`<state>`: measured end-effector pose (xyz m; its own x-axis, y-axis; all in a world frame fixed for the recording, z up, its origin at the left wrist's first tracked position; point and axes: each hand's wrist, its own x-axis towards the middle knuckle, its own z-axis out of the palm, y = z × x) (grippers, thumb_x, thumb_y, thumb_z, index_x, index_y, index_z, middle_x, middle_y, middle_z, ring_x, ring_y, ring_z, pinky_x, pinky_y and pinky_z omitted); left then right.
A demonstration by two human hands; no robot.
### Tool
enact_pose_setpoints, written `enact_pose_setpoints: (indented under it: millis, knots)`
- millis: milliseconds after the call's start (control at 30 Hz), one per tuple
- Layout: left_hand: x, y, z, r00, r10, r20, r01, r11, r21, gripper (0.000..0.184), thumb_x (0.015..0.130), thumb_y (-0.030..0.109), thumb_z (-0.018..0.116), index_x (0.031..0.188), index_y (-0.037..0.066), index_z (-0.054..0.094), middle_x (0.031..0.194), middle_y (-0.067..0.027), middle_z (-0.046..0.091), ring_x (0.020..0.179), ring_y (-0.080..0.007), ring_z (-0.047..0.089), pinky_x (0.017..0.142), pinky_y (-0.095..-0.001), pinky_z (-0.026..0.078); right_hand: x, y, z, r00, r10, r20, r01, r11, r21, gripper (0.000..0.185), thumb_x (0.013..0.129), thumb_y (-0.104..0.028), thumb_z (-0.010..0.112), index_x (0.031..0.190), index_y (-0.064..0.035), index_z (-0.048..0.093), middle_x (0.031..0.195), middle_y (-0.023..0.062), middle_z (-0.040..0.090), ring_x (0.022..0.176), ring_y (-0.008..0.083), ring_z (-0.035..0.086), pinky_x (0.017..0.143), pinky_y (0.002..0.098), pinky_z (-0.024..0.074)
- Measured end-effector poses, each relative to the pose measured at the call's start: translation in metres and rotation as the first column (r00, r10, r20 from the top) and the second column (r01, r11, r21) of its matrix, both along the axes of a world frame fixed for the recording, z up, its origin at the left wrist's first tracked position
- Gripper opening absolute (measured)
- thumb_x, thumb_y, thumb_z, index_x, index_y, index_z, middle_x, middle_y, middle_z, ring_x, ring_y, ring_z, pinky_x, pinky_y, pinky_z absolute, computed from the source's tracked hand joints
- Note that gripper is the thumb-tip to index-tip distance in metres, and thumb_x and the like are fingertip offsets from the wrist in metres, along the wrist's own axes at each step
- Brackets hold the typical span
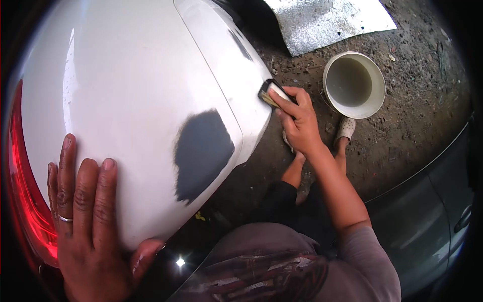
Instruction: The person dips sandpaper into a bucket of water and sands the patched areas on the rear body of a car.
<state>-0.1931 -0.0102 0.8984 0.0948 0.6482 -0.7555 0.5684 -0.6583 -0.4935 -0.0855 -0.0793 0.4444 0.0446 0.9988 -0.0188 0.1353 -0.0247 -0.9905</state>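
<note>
A white car body panel (131,75) fills the left and middle of the head view. My left hand (88,226) lies flat on it near the red tail light (30,201), fingers stretched out and holding nothing. My right hand (299,121) grips a small sanding block (269,94), dark-edged with a pale top and a yellowish layer. The block rests against the panel's right edge, beyond the seam. Between my hands, a dark grey patch (204,156) with feathered borders marks the white paint. A smaller grey streak (240,45) shows farther up.
A white bucket (376,106) of cloudy water stands on the dirt ground (402,136) to the right, close to my feet. Beyond it lies a silvery sheet (332,25). A dark car (417,216) is parked at the lower right, behind my right arm.
</note>
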Motion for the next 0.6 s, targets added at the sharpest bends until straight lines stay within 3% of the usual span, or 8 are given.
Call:
enact_pose_setpoints:
  millis: [100, 367, 500, 600]
  knots:
    - [0.002, -0.002, 0.0, 1.0, 0.009, 0.021, -0.009, 1.0, 0.028, 0.094, 0.093, 0.057, 0.073, 0.167, 0.01, 0.04, 0.172, -0.0165, 0.04, 0.166, -0.0365, 0.025, 0.135, -0.0561, 0.02, -0.009, 0.046, -0.014, 0.999, -0.03, 0.041, 0.027, 0.997, 0.077, 0.049, 0.094, -0.005, 0.072, 0.14, -0.0236, 0.077, 0.132, 0.0181, 0.063, 0.12, 0.0384, 0.059, 0.108, 0.0451, 0.047]
    - [-0.001, 0.001, 0.001, 1.0, 0.014, 0.01, -0.014, 1.0, 0.011, 0.097, 0.092, 0.058, 0.073, 0.168, 0.01, 0.038, 0.172, -0.0153, 0.039, 0.166, -0.0361, 0.025, 0.135, -0.057, 0.02, 0.006, 0.0, 0.008, 0.997, 0.045, -0.057, -0.046, 0.999, -0.018, 0.051, 0.093, -0.003, 0.073, 0.139, -0.0238, 0.077, 0.131, 0.0157, 0.063, 0.12, 0.0363, 0.06, 0.106, 0.0428, 0.0484]
    - [0.003, 0.0, 0.002, 0.998, 0.023, 0.051, -0.024, 0.999, 0.028, 0.097, 0.092, 0.059, 0.073, 0.168, 0.011, 0.038, 0.172, -0.0155, 0.04, 0.166, -0.0365, 0.024, 0.135, -0.0574, 0.019, -0.006, 0.05, -0.015, 1.0, 0.005, -0.012, -0.004, 0.999, 0.037, 0.051, 0.094, -0.003, 0.072, 0.14, -0.0231, 0.076, 0.131, 0.0157, 0.064, 0.121, 0.0363, 0.059, 0.107, 0.0423, 0.0477]
    - [0.0, 0.001, 0.002, 0.998, 0.017, 0.061, -0.018, 1.0, 0.021, 0.095, 0.093, 0.058, 0.074, 0.167, 0.01, 0.04, 0.171, -0.0149, 0.041, 0.166, -0.0369, 0.024, 0.135, -0.0572, 0.019, 0.005, 0.022, -0.001, 0.999, 0.045, 0.019, -0.046, 0.999, 0.008, 0.051, 0.093, -0.002, 0.072, 0.14, -0.0226, 0.076, 0.131, 0.0156, 0.064, 0.122, 0.0361, 0.058, 0.108, 0.0426, 0.0473]
